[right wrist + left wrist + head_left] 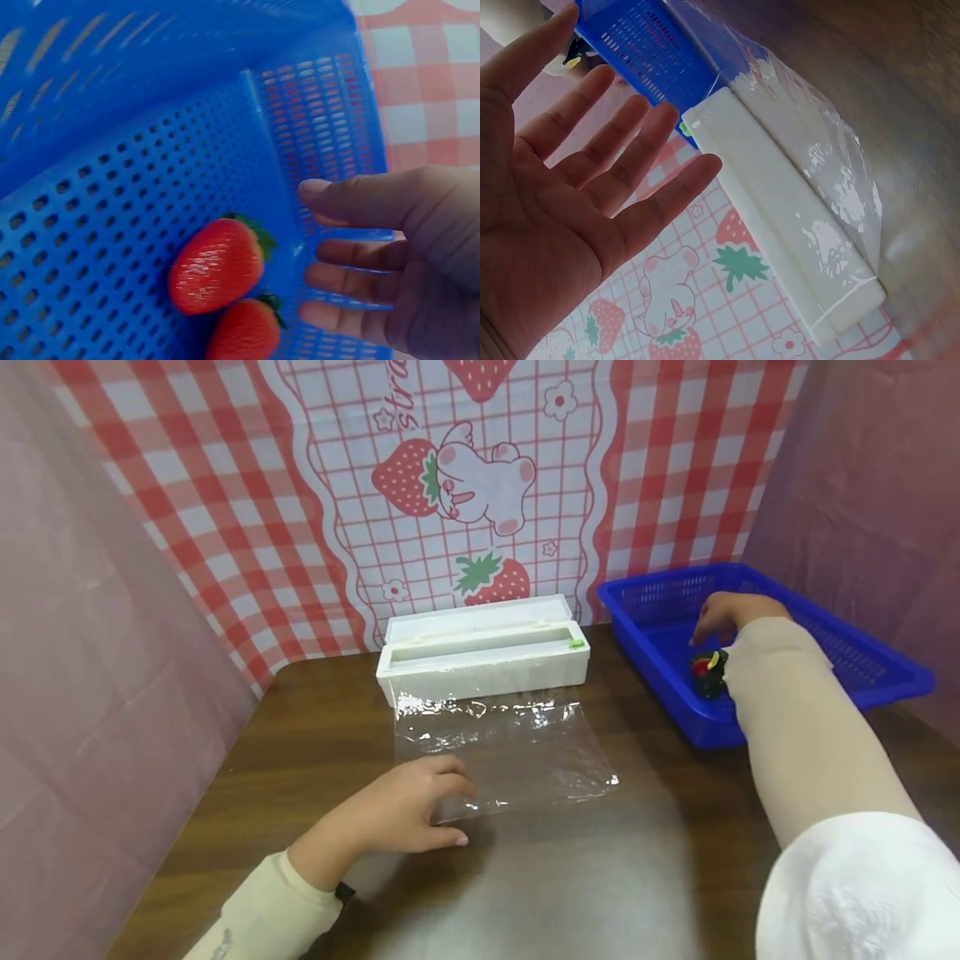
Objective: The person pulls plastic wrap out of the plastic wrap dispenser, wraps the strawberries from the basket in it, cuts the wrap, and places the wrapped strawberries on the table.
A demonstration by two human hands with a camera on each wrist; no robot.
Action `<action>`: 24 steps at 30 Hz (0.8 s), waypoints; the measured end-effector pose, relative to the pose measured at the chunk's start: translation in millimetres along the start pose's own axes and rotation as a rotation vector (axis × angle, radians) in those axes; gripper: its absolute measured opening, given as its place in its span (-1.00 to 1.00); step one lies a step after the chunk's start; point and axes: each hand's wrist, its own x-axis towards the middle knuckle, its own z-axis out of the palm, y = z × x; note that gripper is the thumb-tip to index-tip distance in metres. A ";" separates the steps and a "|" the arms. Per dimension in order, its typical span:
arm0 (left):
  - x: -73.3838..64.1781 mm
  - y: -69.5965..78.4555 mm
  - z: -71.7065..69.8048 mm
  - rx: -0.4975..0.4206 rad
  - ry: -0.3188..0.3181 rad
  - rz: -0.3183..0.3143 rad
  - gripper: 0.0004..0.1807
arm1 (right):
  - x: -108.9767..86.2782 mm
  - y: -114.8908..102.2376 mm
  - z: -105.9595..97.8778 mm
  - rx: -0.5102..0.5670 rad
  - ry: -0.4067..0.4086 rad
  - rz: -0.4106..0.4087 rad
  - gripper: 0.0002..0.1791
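Observation:
My left hand (408, 806) has loosely bent fingers and overlaps the near left corner of a clear sheet of cling film (517, 760) in the head view. Nothing shows in its palm in the left wrist view. The film runs out over the front of a white dispenser box (487, 672), whose lid stands up at the back. My right hand (738, 610) reaches into a blue plastic basket (671, 702). In the right wrist view, its fingers and thumb are apart beside two red strawberries (217, 266) with green leaves, holding neither.
A dark item with red and yellow (708, 672) shows by my right wrist. Behind the wooden table (315, 718) hangs a red checked cloth (225, 502) with strawberry prints. Pink curtains (97, 693) flank both sides. A small green piece (576, 643) sits at the box's right end.

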 end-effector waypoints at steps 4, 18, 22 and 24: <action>2.1 0.5 0.9 -0.002 0.001 -0.011 -0.45 | 1.9 5.2 6.4 0.038 -0.039 0.042 -0.66; 5.6 1.2 5.8 -0.020 -0.013 -0.016 -0.43 | 5.1 15.6 18.2 0.094 -0.067 0.052 -0.77; 5.5 1.4 8.3 -0.027 -0.019 -0.009 -0.43 | 6.5 16.5 19.6 0.095 -0.082 0.062 -0.87; 5.6 1.2 9.1 -0.029 -0.023 -0.008 -0.43 | 7.0 17.1 20.1 0.087 -0.089 0.056 -0.88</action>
